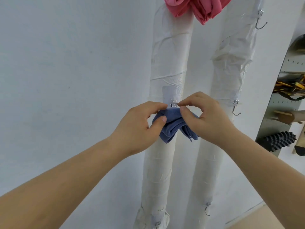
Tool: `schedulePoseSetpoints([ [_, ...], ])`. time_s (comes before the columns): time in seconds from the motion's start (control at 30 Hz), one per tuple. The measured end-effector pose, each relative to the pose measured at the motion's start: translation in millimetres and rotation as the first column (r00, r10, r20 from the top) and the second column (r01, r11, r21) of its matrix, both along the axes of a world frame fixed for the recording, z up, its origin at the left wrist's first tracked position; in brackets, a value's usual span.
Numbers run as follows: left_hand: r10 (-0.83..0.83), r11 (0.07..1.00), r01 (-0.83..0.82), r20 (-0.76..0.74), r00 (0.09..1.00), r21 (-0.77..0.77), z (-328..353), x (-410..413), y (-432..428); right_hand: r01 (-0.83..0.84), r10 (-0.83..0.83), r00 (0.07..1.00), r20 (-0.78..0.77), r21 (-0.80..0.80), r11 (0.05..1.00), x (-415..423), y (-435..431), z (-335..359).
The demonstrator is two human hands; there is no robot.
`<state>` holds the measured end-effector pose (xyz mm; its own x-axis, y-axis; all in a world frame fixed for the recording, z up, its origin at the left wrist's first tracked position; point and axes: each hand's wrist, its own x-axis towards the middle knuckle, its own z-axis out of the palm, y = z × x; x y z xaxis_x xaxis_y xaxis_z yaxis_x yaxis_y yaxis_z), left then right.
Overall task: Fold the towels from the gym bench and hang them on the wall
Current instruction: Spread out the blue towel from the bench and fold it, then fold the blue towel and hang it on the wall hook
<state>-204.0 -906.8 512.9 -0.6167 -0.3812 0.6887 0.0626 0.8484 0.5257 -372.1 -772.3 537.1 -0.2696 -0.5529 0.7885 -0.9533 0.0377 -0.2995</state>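
A folded blue towel (pixel 173 124) is pressed against the left of two white wrapped pipes (pixel 166 63), just under a small metal hook mount (pixel 174 104). My left hand (pixel 140 129) pinches the towel's left side between thumb and fingers. My right hand (pixel 204 118) grips its upper right edge, fingertips touching the mount. The hook itself is hidden behind the towel. A pink towel (pixel 196 7) hangs higher up on the same pipe, cut off by the top edge.
The right pipe (pixel 231 71) carries bare metal hooks at top (pixel 260 22), middle (pixel 236 109) and near the floor (pixel 207 210). A shelf at the far right holds a black spiky roller (pixel 277 141) and other gear. White wall (pixel 66 80) fills the left.
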Motion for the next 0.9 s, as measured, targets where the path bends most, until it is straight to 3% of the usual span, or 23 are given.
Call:
schedulePoseSetpoints([
  [0.1, 0.044, 0.992, -0.042, -0.008, 0.999, 0.117, -25, 21, -5, 0.053, -0.099, 0.946, -0.309, -0.154, 0.987, 25, 13, -9],
  [0.2, 0.082, 0.965, -0.092, 0.047, 0.995, 0.247, -62, 47, -12, -0.029, -0.063, 0.935, -0.35, -0.25, 0.968, 73, 25, -42],
  [0.27, 0.093, 0.94, -0.119, 0.097, 0.991, 0.321, -91, 65, -15, -0.076, 0.052, 0.976, -0.211, -0.109, 0.991, 100, 27, -73],
  [0.33, 0.087, 0.905, -0.142, 0.154, 0.984, 0.4, -120, 82, -15, -0.062, 0.06, 0.998, 0.017, 0.156, 0.986, 118, 22, -106],
  [0.4, 0.076, 0.875, -0.167, 0.212, 0.974, 0.454, -149, 99, -11, -0.055, -0.016, 0.987, 0.161, 0.43, 0.901, 126, 17, -138],
  [0.5, 0.035, 0.84, -0.188, 0.295, 0.955, 0.509, -191, 121, -5, -0.097, -0.131, 0.947, 0.294, 0.648, 0.755, 135, 19, -180],
  [0.63, -0.049, 0.787, -0.196, 0.375, 0.926, 0.586, -247, 162, 7, -0.163, -0.27, 0.849, 0.454, 0.712, 0.683, 170, 34, -231],
  [0.9, -0.267, 0.769, -0.128, 0.495, 0.827, 0.627, -323, 274, 31, -0.062, -0.508, 0.614, 0.605, 0.678, 0.733, 301, 82, -307],
])
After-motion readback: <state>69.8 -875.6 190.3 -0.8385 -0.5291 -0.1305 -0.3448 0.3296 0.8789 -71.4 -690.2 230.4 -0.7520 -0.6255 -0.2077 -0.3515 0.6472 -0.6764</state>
